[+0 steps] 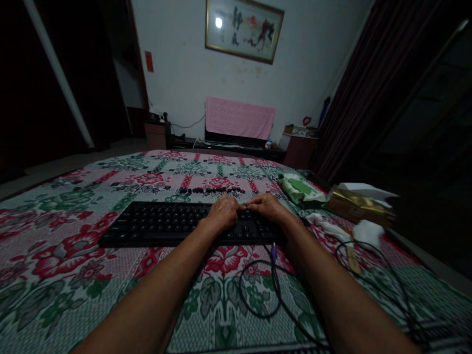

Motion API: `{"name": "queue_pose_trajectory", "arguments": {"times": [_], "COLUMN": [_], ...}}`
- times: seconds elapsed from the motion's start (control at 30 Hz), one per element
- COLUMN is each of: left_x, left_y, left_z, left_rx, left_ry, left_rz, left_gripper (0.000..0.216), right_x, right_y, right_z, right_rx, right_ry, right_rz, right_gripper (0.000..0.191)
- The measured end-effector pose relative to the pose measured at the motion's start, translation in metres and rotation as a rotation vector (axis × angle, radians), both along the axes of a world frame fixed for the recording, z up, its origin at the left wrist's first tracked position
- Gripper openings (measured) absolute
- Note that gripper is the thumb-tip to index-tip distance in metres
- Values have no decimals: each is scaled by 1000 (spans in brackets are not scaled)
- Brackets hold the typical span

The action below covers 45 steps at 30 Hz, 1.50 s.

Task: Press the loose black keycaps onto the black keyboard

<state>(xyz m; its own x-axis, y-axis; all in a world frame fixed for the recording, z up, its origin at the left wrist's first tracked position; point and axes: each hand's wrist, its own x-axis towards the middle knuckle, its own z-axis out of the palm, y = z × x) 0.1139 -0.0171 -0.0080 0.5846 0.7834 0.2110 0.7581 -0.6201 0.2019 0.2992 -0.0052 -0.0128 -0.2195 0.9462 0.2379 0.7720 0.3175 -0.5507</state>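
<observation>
A black keyboard (158, 221) lies on the patterned tablecloth in front of me. Over its upper right part, my left hand (224, 212) is closed, with thumb and forefinger pointing right. My right hand (269, 206) meets it from the other side, its fingers pinched together. Between the fingertips, whatever is gripped is too small and dark to make out. Beyond the keyboard, small black pieces that look like keycaps (216, 190) lie in a row. The keyboard's black cable (276, 285) coils below, with a purple plug (274, 251).
Right of the keyboard are a green tissue pack (302, 189), a golden tissue box (357, 204), crumpled white tissue (368, 232) and a small tan strip (353, 259). More black cable loops around there. The flowered tablecloth (73, 246) covers the table.
</observation>
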Motion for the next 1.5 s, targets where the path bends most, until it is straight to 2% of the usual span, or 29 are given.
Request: {"name": "queue_pose_trajectory", "arguments": {"times": [0.23,0.33,0.4,0.5,0.57,0.63,0.83,1.0,1.23,1.37,1.5], "left_x": [1,-3,-10,-27,-41,-54,-66,-64,-63,-64,-65], "left_y": [0,3,6,10,11,10,5,6,6,8,10], "left_z": [2,7,8,9,8,7,2,-3,-4,-5,-6], "left_rx": [8,29,45,-1,-36,-24,13,56,69,62,54], "left_ry": [15,-38,-63,20,84,99,65,60,74,63,-34], "left_rz": [-4,-8,64,202,245,254,233,234,247,229,223], "left_gripper": [47,51,51,41,29,28,38,40,39,39,34], "right_x": [2,3,4,4,4,2,-15,-26,-28,-26,-25], "right_y": [-1,-2,-3,-4,-3,0,28,58,84,80,53], "right_z": [-1,-1,-2,-2,0,4,16,8,-1,1,12], "right_rx": [-17,-20,-12,-13,-37,-80,21,29,8,7,88], "right_ry": [21,19,1,-21,-38,-77,-233,-271,-302,-321,-191], "right_rz": [-1,-46,-71,-82,-89,-103,-167,-224,-203,-201,-109], "right_gripper": [20,24,24,24,26,27,32,39,29,23,26]}}
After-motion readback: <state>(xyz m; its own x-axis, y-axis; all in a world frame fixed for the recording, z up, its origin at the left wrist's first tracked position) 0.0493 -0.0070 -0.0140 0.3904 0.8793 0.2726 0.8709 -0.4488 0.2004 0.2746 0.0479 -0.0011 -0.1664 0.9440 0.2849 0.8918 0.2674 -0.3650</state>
